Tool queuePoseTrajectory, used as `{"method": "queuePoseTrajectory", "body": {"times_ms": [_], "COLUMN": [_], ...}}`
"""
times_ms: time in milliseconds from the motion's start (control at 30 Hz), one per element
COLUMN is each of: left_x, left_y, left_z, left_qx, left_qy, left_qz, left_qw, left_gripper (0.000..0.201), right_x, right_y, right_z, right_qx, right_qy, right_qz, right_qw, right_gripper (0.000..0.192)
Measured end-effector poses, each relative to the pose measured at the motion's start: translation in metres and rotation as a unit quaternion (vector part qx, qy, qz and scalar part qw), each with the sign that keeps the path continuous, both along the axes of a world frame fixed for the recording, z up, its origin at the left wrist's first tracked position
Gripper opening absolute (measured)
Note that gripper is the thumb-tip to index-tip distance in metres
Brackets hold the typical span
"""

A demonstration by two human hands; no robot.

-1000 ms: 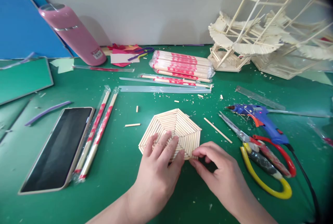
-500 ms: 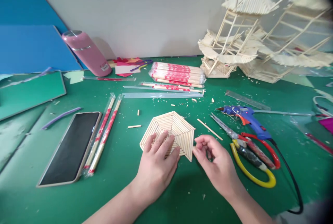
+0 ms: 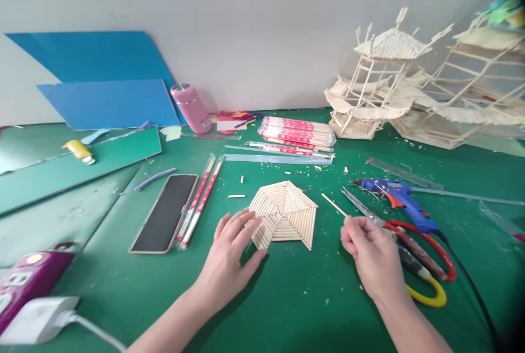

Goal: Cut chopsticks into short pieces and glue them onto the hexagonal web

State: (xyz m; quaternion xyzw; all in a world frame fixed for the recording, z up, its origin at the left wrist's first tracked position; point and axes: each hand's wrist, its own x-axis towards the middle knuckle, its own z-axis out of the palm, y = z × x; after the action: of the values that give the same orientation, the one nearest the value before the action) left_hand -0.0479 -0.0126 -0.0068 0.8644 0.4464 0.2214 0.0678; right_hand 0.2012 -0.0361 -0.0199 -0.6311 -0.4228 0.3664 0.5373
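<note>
A many-sided panel of wooden sticks, laid in nested rings, rests flat on the green table. At its left edge is my left hand, fingers apart, the fingertips over or against the sticks. To the panel's right, my right hand pinches the near end of a thin wooden stick, which points away to the upper left. Scissors with red and yellow handles lie partly hidden behind that hand. Two short stick pieces lie beyond the panel.
A blue glue gun lies at right, its cord running forward. At left are a phone, wrapped chopsticks and a purple power strip. Behind stand a pink flask, bundled chopsticks and stick-built towers.
My right hand has left the panel's edge and moved right, taking hold of the loose stick. My left hand has slid off toward the panel's left edge. The view has swung left.
</note>
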Motion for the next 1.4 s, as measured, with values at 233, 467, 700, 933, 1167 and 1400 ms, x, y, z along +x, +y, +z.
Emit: {"method": "queuePoseTrajectory", "body": {"times_ms": [233, 467, 700, 933, 1167, 1400], "left_x": [0.01, 0.023, 0.027, 0.029, 0.032, 0.031], "left_y": [0.002, 0.011, 0.012, 0.012, 0.014, 0.013], "left_z": [0.002, 0.003, 0.003, 0.004, 0.005, 0.003], "left_qx": [0.016, -0.013, 0.002, 0.001, 0.021, 0.02], "left_qy": [0.001, -0.003, -0.001, 0.0, 0.003, 0.004], "left_qz": [-0.029, -0.03, -0.02, -0.013, -0.008, -0.014], "left_qw": [0.999, 0.999, 1.0, 1.0, 1.0, 1.0], "left_gripper": [0.022, 0.015, 0.012, 0.013, 0.015, 0.015], "right_x": [-0.011, -0.034, -0.031, -0.031, -0.031, -0.031], "right_y": [-0.002, 0.011, 0.011, 0.011, 0.011, 0.011], "right_z": [0.01, 0.009, -0.004, -0.007, -0.006, -0.007], "right_qx": [0.038, 0.072, 0.085, 0.104, 0.11, 0.113], "right_qy": [-0.16, -0.315, -0.36, -0.366, -0.37, -0.374], "right_qz": [0.108, 0.231, 0.236, 0.228, 0.224, 0.223], "right_qw": [0.98, 0.918, 0.898, 0.896, 0.895, 0.893], "right_gripper": [0.02, 0.017, 0.017, 0.015, 0.016, 0.016]}}
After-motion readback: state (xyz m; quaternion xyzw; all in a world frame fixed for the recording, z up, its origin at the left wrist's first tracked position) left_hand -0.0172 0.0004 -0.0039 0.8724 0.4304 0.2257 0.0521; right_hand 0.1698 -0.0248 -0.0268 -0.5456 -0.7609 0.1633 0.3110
